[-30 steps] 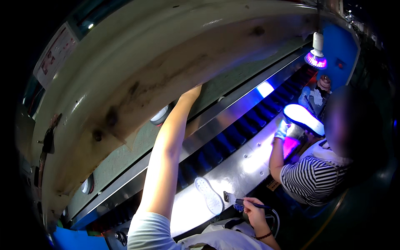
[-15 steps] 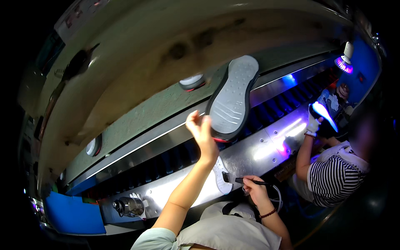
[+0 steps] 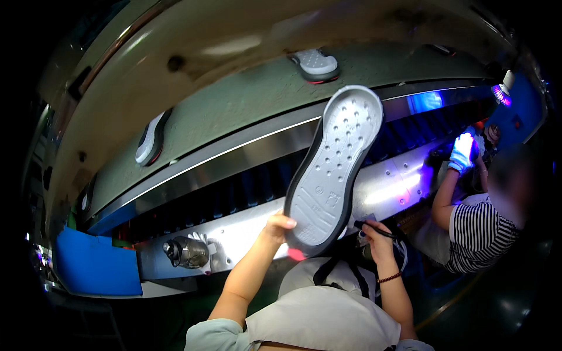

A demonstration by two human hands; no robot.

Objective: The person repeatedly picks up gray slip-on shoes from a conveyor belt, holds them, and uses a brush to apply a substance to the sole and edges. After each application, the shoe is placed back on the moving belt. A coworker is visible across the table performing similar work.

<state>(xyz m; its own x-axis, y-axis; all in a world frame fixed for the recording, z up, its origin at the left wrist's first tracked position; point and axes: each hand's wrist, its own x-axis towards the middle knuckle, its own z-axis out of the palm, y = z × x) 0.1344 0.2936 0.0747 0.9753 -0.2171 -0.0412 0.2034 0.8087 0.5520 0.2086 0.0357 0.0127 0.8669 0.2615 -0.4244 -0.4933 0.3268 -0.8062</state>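
My left hand [image 3: 275, 229] grips a shoe sole [image 3: 336, 169] by its near left edge, thumb on the face turned to me. The sole is light grey with dimples at the far end, ridges at the near end, a black rim and a red patch at the near tip. It is tilted up over the metal bench. Just right of its near end, my right hand [image 3: 379, 241] is closed round the black handle of a brush [image 3: 374, 229]. The sole hides part of the bench beneath it, including most of a white piece there.
More soles [image 3: 316, 64] lie on the green conveyor belt [image 3: 234, 96] beyond the bench. A dark translucent jug [image 3: 190, 253] stands on the metal bench [image 3: 231, 231] at left, near a blue panel [image 3: 99, 266]. At right a co-worker's gloved hand [image 3: 462, 152] is under bright violet light.
The held sole has come nearer to me, with my left hand now firmly on its edge. My right hand with the brush has shifted slightly right and away. Belt soles have shifted in view.
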